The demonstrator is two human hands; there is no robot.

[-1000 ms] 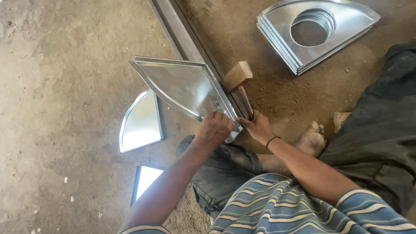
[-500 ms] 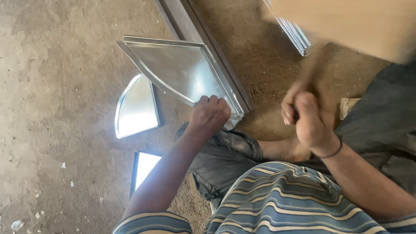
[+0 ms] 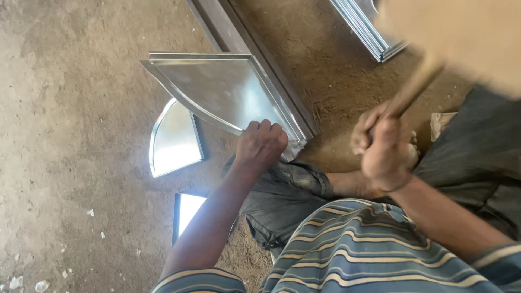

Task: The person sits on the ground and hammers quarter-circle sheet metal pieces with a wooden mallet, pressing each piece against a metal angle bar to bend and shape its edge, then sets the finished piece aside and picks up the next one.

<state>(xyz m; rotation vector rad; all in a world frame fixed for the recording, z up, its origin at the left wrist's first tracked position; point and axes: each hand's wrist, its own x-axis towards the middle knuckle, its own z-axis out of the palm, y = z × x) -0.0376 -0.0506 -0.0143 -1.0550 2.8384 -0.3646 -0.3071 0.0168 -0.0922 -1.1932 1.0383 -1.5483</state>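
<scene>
Seated on a bare dirt floor (image 3: 70, 135), you press your left hand (image 3: 261, 145) down on the near corner of a fan-shaped sheet-metal piece (image 3: 217, 89), fingers (image 3: 259, 126) curled over its folded edge and closed on it. The piece lies flat with one straight edge along a dark steel rail (image 3: 247, 54) that runs diagonally across the floor, its curved edge turned away from the rail.

Your right hand (image 3: 382, 149) is raised close to the camera, fingers wrapped tight around the handle of a wooden mallet (image 3: 461, 38). The mallet's pale block head fills the upper right corner of the view, blurred, well above the metal and apart from it. A dark band sits at your right wrist.

Just beside the held piece, on the side away from the rail, a second curved metal piece (image 3: 171, 141) lies on the dirt, bright with reflected light. Nearer to you, a third shiny piece (image 3: 187, 211) shows partly behind your left forearm. Beyond the rail, the edge of a stack of similar metal pieces (image 3: 363, 27) is visible, mostly hidden by the mallet head.

Your striped shirt and dark trousers fill the lower right, with one bare foot (image 3: 358, 184) resting on the dirt under your right hand.
</scene>
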